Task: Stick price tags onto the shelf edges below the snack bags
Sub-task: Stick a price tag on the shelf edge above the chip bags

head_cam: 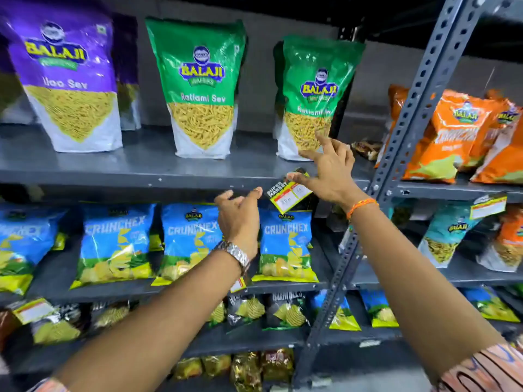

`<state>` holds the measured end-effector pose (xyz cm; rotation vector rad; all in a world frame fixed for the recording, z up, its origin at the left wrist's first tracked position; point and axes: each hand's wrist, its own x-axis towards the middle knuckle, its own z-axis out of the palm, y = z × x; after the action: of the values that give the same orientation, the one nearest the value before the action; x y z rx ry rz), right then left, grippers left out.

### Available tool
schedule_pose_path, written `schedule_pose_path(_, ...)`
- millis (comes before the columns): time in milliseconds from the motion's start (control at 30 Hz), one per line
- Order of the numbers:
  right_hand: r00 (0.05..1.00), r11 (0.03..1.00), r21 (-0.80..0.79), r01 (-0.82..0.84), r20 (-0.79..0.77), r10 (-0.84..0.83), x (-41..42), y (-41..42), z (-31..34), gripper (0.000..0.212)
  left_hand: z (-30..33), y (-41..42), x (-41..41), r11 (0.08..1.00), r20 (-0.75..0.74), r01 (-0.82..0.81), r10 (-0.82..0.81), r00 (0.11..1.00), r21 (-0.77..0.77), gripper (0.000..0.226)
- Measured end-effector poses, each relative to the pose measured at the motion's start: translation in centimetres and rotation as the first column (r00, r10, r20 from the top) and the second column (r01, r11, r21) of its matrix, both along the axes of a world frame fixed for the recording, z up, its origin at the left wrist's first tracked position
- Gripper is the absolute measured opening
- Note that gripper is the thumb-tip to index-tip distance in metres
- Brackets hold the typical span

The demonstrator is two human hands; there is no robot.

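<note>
My right hand point(329, 168) pinches a yellow price tag point(287, 197) by its upper corner, with the other fingers spread. The tag hangs tilted just below the grey shelf edge point(141, 177), under the right-hand green Ratlami Sev bag point(315, 100). My left hand point(240, 216) hovers just left of the tag, fingers curled and holding nothing, in front of the blue Crunchex bags point(285, 244). A second green bag point(199, 89) and a purple Aloo Sev bag point(68, 77) stand further left on the same shelf.
A perforated grey upright post point(407, 131) divides this rack from the right one, which holds orange snack bags point(452, 137). Price tags sit on the right rack's edge point(488, 206), at the lower left point(34, 311) and below my left wrist point(237, 284).
</note>
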<state>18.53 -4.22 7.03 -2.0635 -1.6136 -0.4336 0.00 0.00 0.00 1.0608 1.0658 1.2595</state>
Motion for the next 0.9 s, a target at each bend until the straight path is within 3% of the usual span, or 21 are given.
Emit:
schedule_pose_path(67, 0.999, 0.999, -0.032, 0.008, 0.039, -0.007, 0.5, 0.2, -0.2, 0.067, 0.1, 0.4, 0.6, 0.976, 0.060, 0.115, -0.106, 0.993, -0.184, 0.060)
schedule_pose_path(133, 1.000, 0.999, -0.041, 0.004, 0.003, -0.004, 0.8, 0.4, -0.3, 0.057, -0.2, 1.4, 1.1, 0.937, 0.139, 0.248, -0.219, 0.966, -0.244, 0.036)
schedule_pose_path(200, 0.999, 1.000, -0.010, -0.026, -0.026, 0.026, 1.1, 0.8, -0.4, 0.043, -0.6, 1.7, 2.1, 0.927, 0.149, 0.312, -0.285, 0.947, -0.207, 0.021)
schedule_pose_path(267, 0.998, 0.998, 0.034, -0.048, -0.037, 0.050, 1.5, 1.3, -0.2, 0.031, -0.9, 1.8, 2.9, 0.942, 0.136, 0.300, -0.281, 0.950, -0.149, 0.021)
schedule_pose_path(433, 0.996, 0.993, 0.091, -0.079, -0.028, 0.082, 1.3, 1.8, 0.0, 0.032, -2.2, 2.5, 4.3, 0.979, 0.080, 0.187, -0.180, 0.980, -0.081, 0.027)
schedule_pose_path(567, 0.995, 0.996, 0.074, -0.049, 0.087, 0.043, 1.2, 2.0, 0.0, 0.021, -2.7, 2.4, 4.6, 0.999, -0.193, -0.006, 0.015, 0.981, 0.049, 0.021)
schedule_pose_path(667, 0.991, 0.993, 0.118, 0.013, 0.133, -0.029, 0.5, 1.7, -0.8, 0.017, -1.8, 1.9, 4.3, 0.967, -0.438, -0.169, 0.238, 0.867, 0.191, 0.027)
schedule_pose_path(800, 0.985, 0.967, 0.210, 0.141, 0.064, -0.158, -0.6, 0.9, -3.0, 0.012, -0.8, 1.2, 4.1, 0.912, -0.551, -0.209, 0.383, 0.741, 0.353, 0.025)
schedule_pose_path(900, 0.974, 0.937, 0.267, 0.228, -0.075, -0.215, -0.7, 0.5, -4.6, 0.010, 0.1, 1.1, 3.4, 0.875, -0.596, -0.175, 0.442, 0.670, 0.451, 0.023)
